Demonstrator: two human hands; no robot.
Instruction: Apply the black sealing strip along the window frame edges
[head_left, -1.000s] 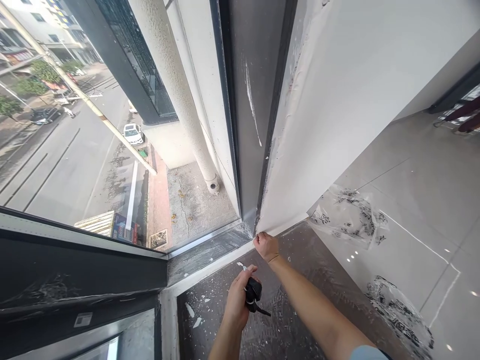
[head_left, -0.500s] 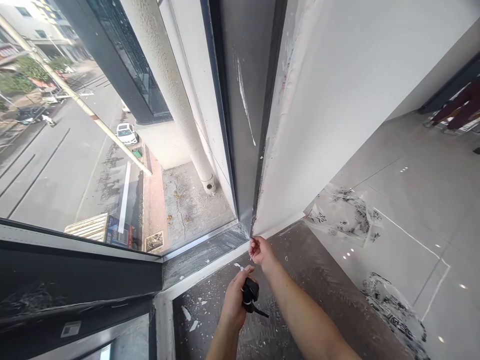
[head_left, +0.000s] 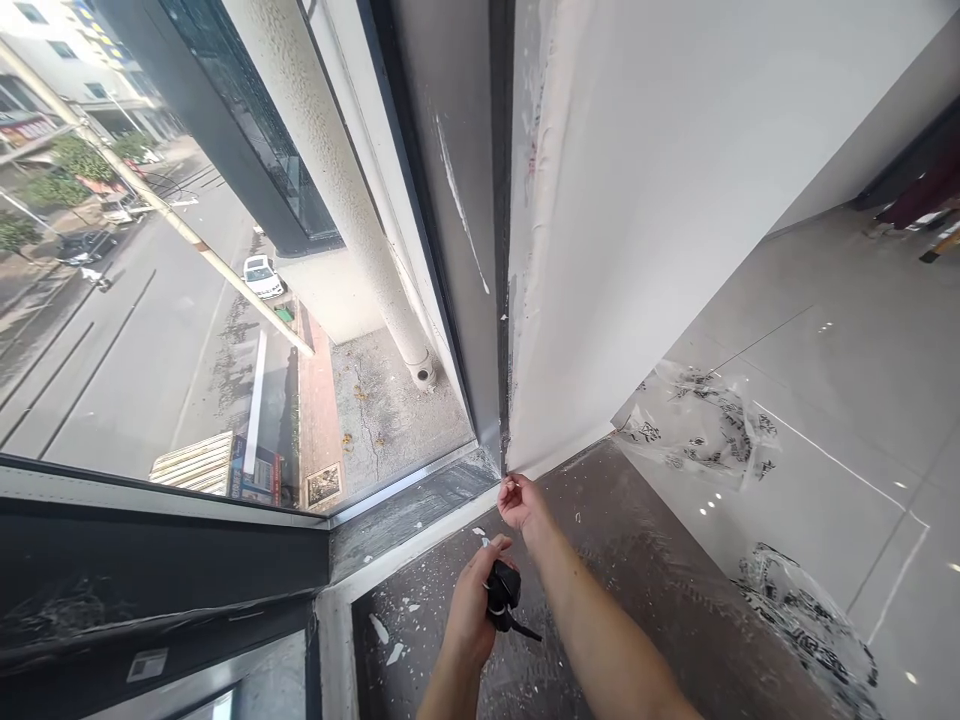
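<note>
My left hand [head_left: 471, 605] is closed round a small black object [head_left: 504, 590] with a thin dangling strap. Its exact kind does not show. Just above and to the right, my right hand [head_left: 520, 503] has its fingers curled and pinched together. It is at the foot of the dark frame post [head_left: 496, 380], where post, white wall [head_left: 585, 330] and sill meet. Whatever lies between those fingertips, if anything, is too small to make out. Below both hands stretches a brown, dusty floor strip [head_left: 630, 540] with white flakes [head_left: 380, 628].
Window glass at the left looks down on a street [head_left: 150, 340] and an outside pipe [head_left: 352, 220]. A dusty grey sill [head_left: 412, 510] runs along its base. Crumpled printed plastic film [head_left: 705, 420] lies on the shiny tiles at right. A person's dark red trousers [head_left: 919, 195] show far right.
The view has shifted slightly, so the post and upper wall appear farther left. Both hands keep nearly the same pose and place.
</note>
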